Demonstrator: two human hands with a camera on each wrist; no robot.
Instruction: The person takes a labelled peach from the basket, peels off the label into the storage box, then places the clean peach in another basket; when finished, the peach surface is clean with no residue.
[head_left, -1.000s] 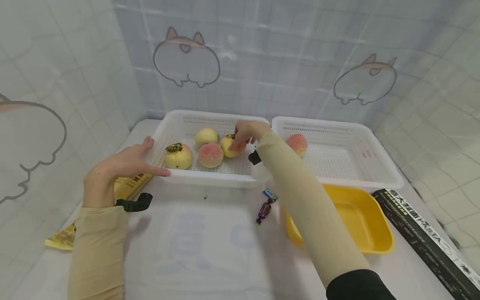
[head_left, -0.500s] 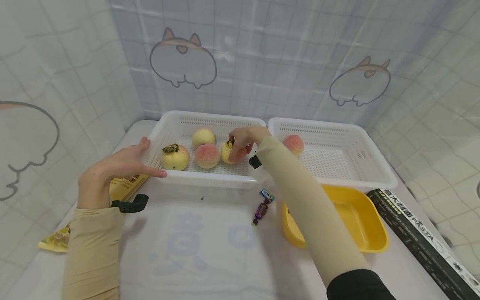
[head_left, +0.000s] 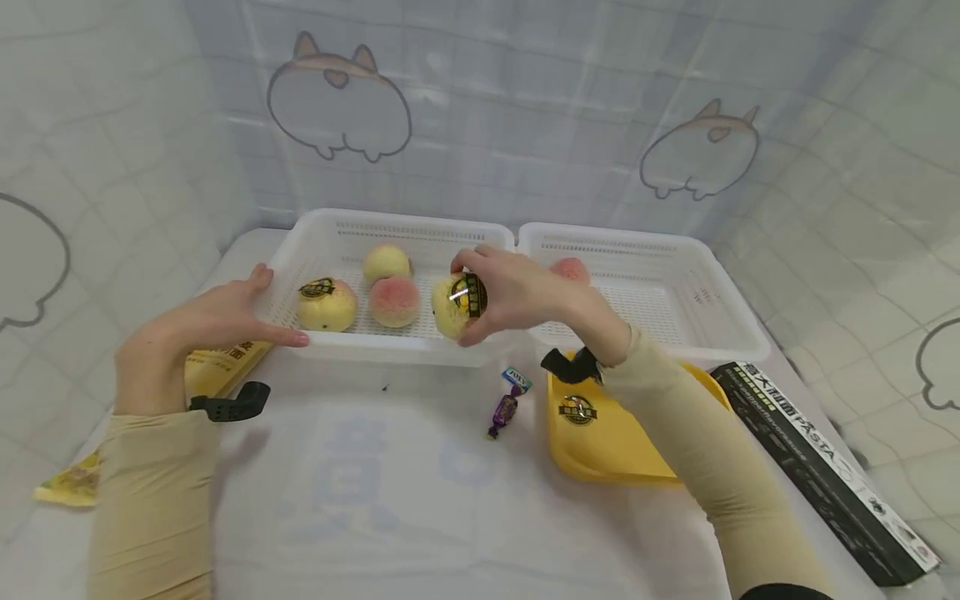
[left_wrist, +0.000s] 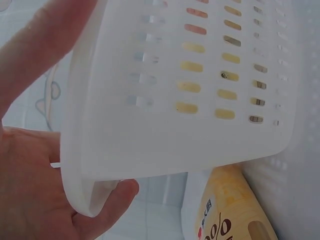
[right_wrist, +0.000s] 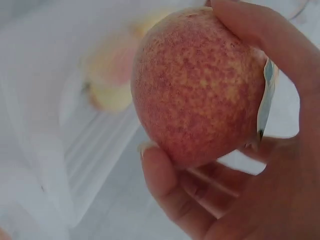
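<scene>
My right hand (head_left: 517, 292) holds a peach (head_left: 450, 308) with a black-and-gold sticker, raised over the front of the left white basket (head_left: 390, 346). In the right wrist view, thumb and fingers wrap round the red side of that peach. Inside the left basket lie a stickered yellow peach (head_left: 327, 307), a pink peach (head_left: 394, 302) and a pale yellow peach (head_left: 386, 262). The left hand (head_left: 202, 317) grips this basket's front left corner. In the left wrist view, a fingertip (left_wrist: 129, 189) hooks under its rim.
A second white basket (head_left: 645, 317) adjoins on the right, with one peach (head_left: 572, 269) partly hidden. Nearer stand a yellow tub (head_left: 615, 446), a purple wrapped candy (head_left: 505, 410) and a black pasta box (head_left: 817, 475). Yellow packaging (head_left: 225, 367) lies beside the left arm.
My right hand has lifted its peach from the basket floor and moved toward the front rim, turning the sticker into view. The left hand stays at the basket's corner.
</scene>
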